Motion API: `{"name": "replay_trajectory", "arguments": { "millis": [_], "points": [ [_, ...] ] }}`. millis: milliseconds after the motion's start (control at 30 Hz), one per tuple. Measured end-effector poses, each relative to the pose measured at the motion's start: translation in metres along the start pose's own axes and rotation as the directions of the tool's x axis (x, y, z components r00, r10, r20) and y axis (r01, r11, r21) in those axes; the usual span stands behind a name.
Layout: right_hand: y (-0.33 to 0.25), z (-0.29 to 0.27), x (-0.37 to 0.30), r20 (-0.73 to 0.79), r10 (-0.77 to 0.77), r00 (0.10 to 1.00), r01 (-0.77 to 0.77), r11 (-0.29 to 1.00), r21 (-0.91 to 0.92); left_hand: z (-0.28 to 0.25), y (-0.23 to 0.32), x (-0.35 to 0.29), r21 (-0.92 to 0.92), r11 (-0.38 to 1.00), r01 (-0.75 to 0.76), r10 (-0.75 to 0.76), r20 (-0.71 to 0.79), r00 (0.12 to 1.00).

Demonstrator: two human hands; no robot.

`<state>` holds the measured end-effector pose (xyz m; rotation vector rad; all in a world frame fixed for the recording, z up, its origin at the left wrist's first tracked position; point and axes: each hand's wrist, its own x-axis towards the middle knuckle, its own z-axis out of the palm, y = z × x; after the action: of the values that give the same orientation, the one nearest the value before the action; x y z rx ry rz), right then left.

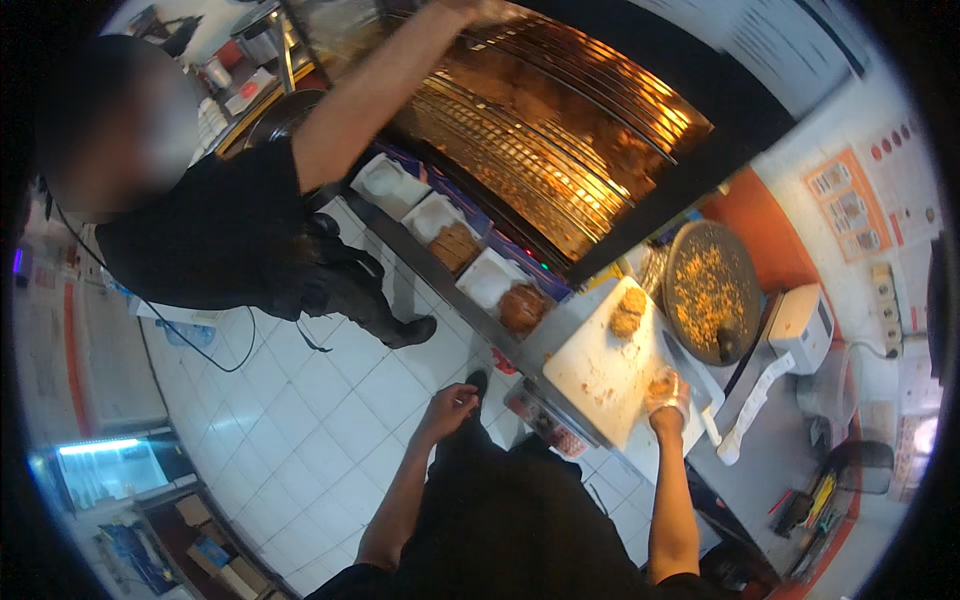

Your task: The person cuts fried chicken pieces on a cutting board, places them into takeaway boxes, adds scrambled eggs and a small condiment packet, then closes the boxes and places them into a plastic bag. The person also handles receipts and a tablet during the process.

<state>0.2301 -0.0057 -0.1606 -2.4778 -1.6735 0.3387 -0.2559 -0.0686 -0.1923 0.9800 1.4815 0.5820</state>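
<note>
My right hand (667,393), in a clear plastic glove, rests over the right edge of a white cutting board (590,365). Its fingers are curled inward, and what lies inside them is too small to make out. Browned pieces of food (628,312) sit near the far end of the board, with crumbs scattered around. A knife with a white handle (711,427) lies just right of this hand. My left hand (450,410) is bare and hangs in the air over the floor, left of the counter, fingers loosely closed with nothing visible in them.
A co-worker in black (210,235) stands left, one arm reaching to a lit glass-fronted oven (560,110). White trays (490,277) of food line the ledge below. A round dark pan (690,262) of chopped bits and a white machine (803,318) with a paper strip (752,412) stand right.
</note>
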Motion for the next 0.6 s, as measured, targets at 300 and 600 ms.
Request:
{"name": "replay_trajectory", "arguments": {
  "millis": [300,600],
  "points": [
    [0.069,0.05,0.034,0.124,-0.017,0.992,0.02,1.0,-0.02,-0.094,-0.03,0.011,-0.039,0.999,-0.031,0.028,-0.072,0.997],
    [0.083,0.068,0.051,0.517,-0.26,0.816,0.243,0.965,0.102,-0.153,-0.055,0.043,-0.032,0.997,-0.076,0.073,-0.085,0.994]
  ]
}}
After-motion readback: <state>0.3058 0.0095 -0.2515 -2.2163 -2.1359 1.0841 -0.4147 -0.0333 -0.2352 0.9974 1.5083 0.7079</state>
